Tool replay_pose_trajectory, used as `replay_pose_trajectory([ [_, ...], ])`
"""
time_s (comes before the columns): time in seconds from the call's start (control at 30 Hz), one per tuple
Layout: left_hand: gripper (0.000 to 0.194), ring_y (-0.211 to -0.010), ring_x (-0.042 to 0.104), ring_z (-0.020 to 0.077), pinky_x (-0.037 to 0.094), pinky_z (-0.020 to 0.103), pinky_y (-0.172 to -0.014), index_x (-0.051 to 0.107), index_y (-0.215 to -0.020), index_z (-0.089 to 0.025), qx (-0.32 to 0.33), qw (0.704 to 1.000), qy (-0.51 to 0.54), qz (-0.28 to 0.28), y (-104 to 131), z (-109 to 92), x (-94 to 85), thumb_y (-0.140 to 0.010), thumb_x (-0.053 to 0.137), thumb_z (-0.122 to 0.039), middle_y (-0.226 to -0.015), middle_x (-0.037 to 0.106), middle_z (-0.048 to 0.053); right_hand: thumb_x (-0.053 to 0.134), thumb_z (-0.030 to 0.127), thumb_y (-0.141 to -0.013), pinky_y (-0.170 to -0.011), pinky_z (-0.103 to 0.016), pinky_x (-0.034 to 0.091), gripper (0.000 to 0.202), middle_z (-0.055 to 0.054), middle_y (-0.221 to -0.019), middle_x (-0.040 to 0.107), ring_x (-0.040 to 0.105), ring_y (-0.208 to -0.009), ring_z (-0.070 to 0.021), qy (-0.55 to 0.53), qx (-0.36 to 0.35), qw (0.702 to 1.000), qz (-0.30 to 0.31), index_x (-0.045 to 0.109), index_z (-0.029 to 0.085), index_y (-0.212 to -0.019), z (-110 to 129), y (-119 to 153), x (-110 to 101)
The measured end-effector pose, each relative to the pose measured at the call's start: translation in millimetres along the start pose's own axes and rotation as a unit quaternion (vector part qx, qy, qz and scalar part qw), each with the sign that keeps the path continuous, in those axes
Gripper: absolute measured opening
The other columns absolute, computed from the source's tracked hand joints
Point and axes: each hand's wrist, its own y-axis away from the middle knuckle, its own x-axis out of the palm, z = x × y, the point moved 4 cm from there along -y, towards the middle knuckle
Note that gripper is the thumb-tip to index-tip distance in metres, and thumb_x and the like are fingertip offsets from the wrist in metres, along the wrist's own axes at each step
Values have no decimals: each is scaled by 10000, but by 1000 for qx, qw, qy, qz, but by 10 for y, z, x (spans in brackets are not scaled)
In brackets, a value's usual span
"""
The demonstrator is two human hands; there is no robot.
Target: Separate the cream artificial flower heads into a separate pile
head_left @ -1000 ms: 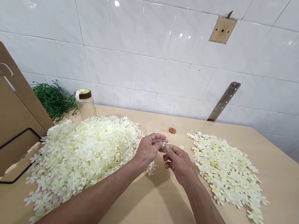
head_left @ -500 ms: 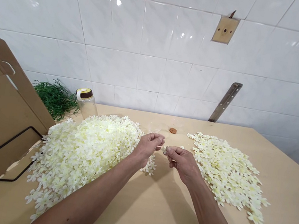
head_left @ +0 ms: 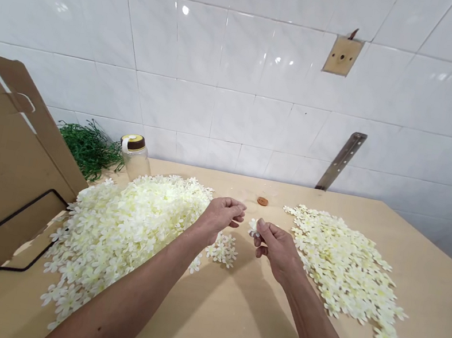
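My right hand [head_left: 276,246] pinches a small white flower [head_left: 253,227] between thumb and fingers, near the middle of the view. Just left of it, my left hand [head_left: 223,216] has its fingers closed together; what they hold, if anything, is too small to tell. A large heap of cream-white flowers [head_left: 133,222] lies under and beside my left forearm. A few loose flowers [head_left: 224,250] rest on the table below my left hand. To the right of my right hand, a flatter spread of similar flowers [head_left: 344,265] covers part of the table.
A brown round object [head_left: 263,201] lies behind my hands. At the back left stand a clear bottle [head_left: 135,159] and green plastic stems [head_left: 89,151]. A cardboard box [head_left: 11,172] with a black wire frame [head_left: 1,268] is at the left. A metal bracket [head_left: 341,161] leans by the tiled wall.
The flower in my right hand now shows more fully at its fingertips. My hands are slightly farther apart, and more loose flowers show below my left hand. The view has shifted slightly.
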Motion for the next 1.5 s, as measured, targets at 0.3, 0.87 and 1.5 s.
replay_pose_trajectory([
  [0.3, 406, -596, 596, 133, 476, 299, -632, 648, -746, -109, -58, 989, -5, 138, 63, 59, 142, -671, 795, -479, -662, 621, 56, 706, 641, -711, -464, -263, 434, 504, -3, -569, 512, 461, -516, -117, -4, 16, 1000, 24, 583, 168, -591, -55, -21, 1],
  [0.87, 355, -526, 522, 66, 403, 228, -528, 654, -814, -118, -18, 994, 99, 49, -66, -80, -114, -603, 861, -314, -706, 620, 23, 736, 570, -724, -517, -246, 451, 427, -9, -685, 558, 483, -598, -111, -30, 21, 995, 90, 616, 164, -666, 79, 55, 60],
  [1.5, 203, -477, 497, 82, 380, 222, -453, 651, -794, -136, 32, 992, -61, 102, -1, 32, 41, -703, 757, -283, -593, 572, -6, 691, 574, -762, -385, -209, 293, 421, -48, -750, 623, 384, -520, -85, -58, 31, 997, 50, 686, 158, -826, 48, 57, 111],
])
